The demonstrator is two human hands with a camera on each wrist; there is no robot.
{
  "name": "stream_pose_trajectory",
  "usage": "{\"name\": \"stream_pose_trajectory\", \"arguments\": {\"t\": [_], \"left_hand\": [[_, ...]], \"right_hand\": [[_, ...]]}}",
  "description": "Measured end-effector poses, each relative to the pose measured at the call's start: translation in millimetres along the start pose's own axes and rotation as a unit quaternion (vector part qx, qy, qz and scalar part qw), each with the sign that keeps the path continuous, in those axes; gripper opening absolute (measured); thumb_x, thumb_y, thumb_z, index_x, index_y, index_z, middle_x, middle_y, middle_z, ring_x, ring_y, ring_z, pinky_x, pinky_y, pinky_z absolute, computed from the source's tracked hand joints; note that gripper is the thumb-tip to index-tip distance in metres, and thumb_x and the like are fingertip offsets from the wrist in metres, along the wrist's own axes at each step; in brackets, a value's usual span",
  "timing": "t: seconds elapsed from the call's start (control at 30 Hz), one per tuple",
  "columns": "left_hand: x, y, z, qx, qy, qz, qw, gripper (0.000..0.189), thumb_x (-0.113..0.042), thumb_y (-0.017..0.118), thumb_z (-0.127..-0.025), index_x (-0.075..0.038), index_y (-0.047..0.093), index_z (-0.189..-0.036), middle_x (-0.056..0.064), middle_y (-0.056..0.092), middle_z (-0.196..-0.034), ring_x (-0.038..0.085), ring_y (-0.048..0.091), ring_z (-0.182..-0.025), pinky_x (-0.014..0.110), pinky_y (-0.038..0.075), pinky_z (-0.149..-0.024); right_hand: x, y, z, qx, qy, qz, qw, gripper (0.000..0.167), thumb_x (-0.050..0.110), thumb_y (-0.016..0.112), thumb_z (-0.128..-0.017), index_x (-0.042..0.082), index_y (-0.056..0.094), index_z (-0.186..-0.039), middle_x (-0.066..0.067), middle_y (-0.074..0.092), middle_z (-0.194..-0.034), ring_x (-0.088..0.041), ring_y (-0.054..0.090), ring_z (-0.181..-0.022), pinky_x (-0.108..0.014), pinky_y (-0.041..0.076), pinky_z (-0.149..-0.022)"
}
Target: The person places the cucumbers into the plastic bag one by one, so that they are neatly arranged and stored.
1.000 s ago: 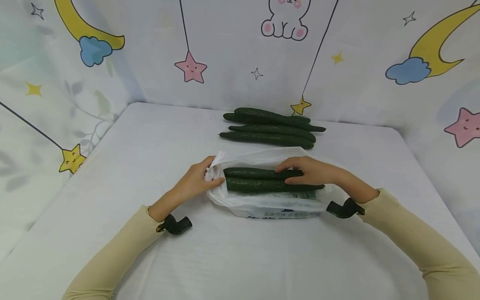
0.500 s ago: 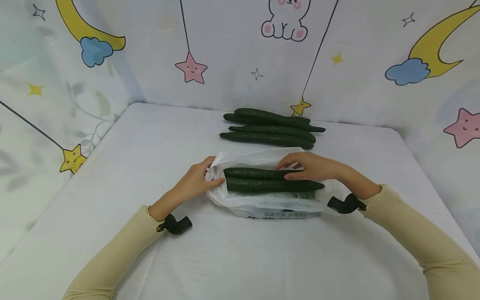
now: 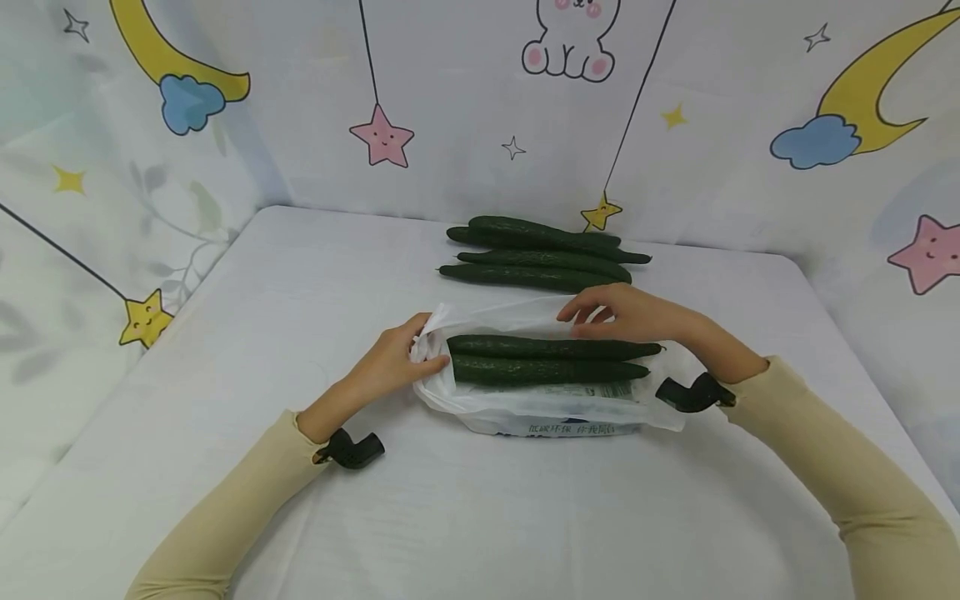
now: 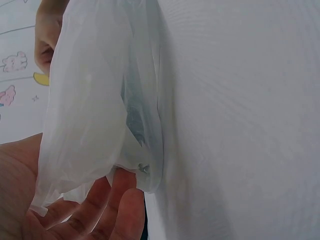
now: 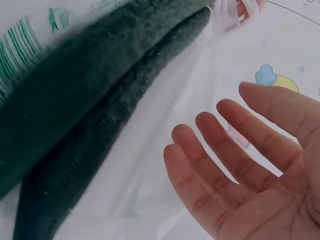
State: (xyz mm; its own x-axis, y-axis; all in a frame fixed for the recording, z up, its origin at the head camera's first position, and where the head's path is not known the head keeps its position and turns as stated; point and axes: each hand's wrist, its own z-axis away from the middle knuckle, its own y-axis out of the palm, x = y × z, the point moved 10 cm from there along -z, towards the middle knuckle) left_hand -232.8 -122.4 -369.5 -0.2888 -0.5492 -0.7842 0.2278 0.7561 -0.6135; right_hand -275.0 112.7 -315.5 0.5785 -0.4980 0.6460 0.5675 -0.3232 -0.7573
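A white plastic bag (image 3: 498,408) lies on its side with its mouth spread, two cucumbers inside, a front one (image 3: 540,371) and a rear one (image 3: 517,347). My left hand (image 3: 393,354) grips the bag's left end, thumb at the front and fingers behind. In the left wrist view the bag's film (image 4: 90,110) covers part of those fingers. Raised at the bag's back edge, my right hand (image 3: 626,312) holds nothing. Its fingers (image 5: 215,170) are spread and slightly bent beside the cucumbers in the right wrist view.
Several more cucumbers (image 3: 532,277) lie side by side behind the bag, near the far edge of the white-covered table (image 3: 480,517). A printed cloth backdrop (image 3: 450,75) stands behind and at both sides.
My right hand has let go of the rear cucumber and lifted back and away from it, uncovering its right end. The left hand stays on the bag.
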Motion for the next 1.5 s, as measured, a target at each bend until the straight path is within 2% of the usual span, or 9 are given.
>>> {"name": "stream_pose_trajectory", "arguments": {"t": [0.13, 0.27, 0.6, 0.73, 0.87, 0.93, 1.13, 1.5], "left_hand": [[-0.4, -1.0, 0.5, -0.001, 0.002, 0.003, 1.0000, 0.058, -0.017, 0.070, -0.089, -0.004, 0.046, -0.140, 0.018, 0.061, -0.127, 0.032, 0.060, -0.107, 0.047, 0.049, -0.087], [-0.4, -0.8, 0.0, 0.000, 0.004, 0.003, 1.0000, 0.058, -0.017, 0.070, -0.090, -0.004, 0.045, -0.140, 0.017, 0.061, -0.127, 0.032, 0.060, -0.108, 0.047, 0.049, -0.088], [-0.8, 0.2, -0.3, 0.002, 0.007, -0.003, 1.0000, 0.057, -0.016, 0.070, -0.089, -0.002, 0.046, -0.139, 0.017, 0.063, -0.122, 0.031, 0.062, -0.103, 0.044, 0.050, -0.084], [-0.5, 0.1, -0.3, 0.003, 0.005, -0.003, 1.0000, 0.057, -0.016, 0.070, -0.089, -0.002, 0.046, -0.139, 0.017, 0.063, -0.121, 0.031, 0.062, -0.103, 0.044, 0.050, -0.084], [0.6, 0.5, -0.5, 0.004, 0.006, -0.003, 1.0000, 0.056, -0.017, 0.070, -0.090, -0.002, 0.046, -0.139, 0.017, 0.063, -0.121, 0.030, 0.061, -0.103, 0.044, 0.050, -0.083], [1.7, 1.1, -0.8, 0.003, 0.006, -0.003, 1.0000, 0.056, -0.017, 0.069, -0.090, -0.002, 0.047, -0.138, 0.017, 0.063, -0.121, 0.030, 0.061, -0.102, 0.043, 0.050, -0.083], [3.2, 1.5, -0.2, 0.005, 0.002, 0.003, 1.0000, 0.056, -0.017, 0.070, -0.090, -0.003, 0.046, -0.139, 0.018, 0.062, -0.123, 0.029, 0.062, -0.102, 0.043, 0.050, -0.083], [3.9, 0.2, -0.8, 0.003, 0.003, 0.003, 1.0000, 0.056, -0.017, 0.070, -0.089, -0.003, 0.047, -0.138, 0.016, 0.063, -0.119, 0.026, 0.062, -0.098, 0.041, 0.050, -0.081]], "right_hand": [[0.1, -9.2, -0.6, -0.006, -0.002, 0.008, 0.9999, 0.026, 0.008, 0.063, -0.095, -0.001, 0.065, -0.119, -0.013, 0.065, -0.118, -0.024, 0.063, -0.103, -0.039, 0.052, -0.089], [-1.2, -20.6, -0.7, -0.018, 0.003, 0.014, 0.9997, 0.027, 0.008, 0.062, -0.095, -0.001, 0.064, -0.120, -0.014, 0.066, -0.118, -0.024, 0.063, -0.103, -0.035, 0.052, -0.088], [-22.4, -40.8, 1.5, -0.040, 0.065, 0.007, 0.9971, 0.029, 0.014, 0.060, -0.098, 0.002, 0.063, -0.124, -0.014, 0.064, -0.123, -0.026, 0.062, -0.108, -0.023, 0.050, -0.086], [-29.7, -49.5, 1.2, -0.060, 0.084, 0.007, 0.9947, 0.028, 0.013, 0.060, -0.098, 0.003, 0.064, -0.124, -0.013, 0.064, -0.123, -0.024, 0.063, -0.108, -0.028, 0.050, -0.088], [-35.9, -57.4, -0.2, -0.077, 0.094, 0.004, 0.9926, 0.028, 0.013, 0.058, -0.099, 0.003, 0.064, -0.124, -0.014, 0.064, -0.123, -0.015, 0.061, -0.107, -0.037, 0.047, -0.095], [-38.9, -60.5, -0.9, -0.083, 0.097, 0.001, 0.9918, 0.028, 0.014, 0.058, -0.099, 0.003, 0.064, -0.124, -0.015, 0.063, -0.124, -0.009, 0.060, -0.106, -0.036, 0.046, -0.096], [-47.6, -65.6, -4.3, -0.090, 0.108, -0.032, 0.9896, 0.031, 0.013, 0.058, -0.099, -0.001, 0.062, -0.126, -0.020, 0.061, -0.125, 0.001, 0.060, -0.100, -0.022, 0.048, -0.087], [-56.5, -71.6, -13.4, -0.104, 0.118, -0.054, 0.9861, 0.032, 0.013, 0.057, -0.099, -0.004, 0.060, -0.126, -0.024, 0.062, -0.123, -0.001, 0.063, -0.093, -0.019, 0.049, -0.082]]}}
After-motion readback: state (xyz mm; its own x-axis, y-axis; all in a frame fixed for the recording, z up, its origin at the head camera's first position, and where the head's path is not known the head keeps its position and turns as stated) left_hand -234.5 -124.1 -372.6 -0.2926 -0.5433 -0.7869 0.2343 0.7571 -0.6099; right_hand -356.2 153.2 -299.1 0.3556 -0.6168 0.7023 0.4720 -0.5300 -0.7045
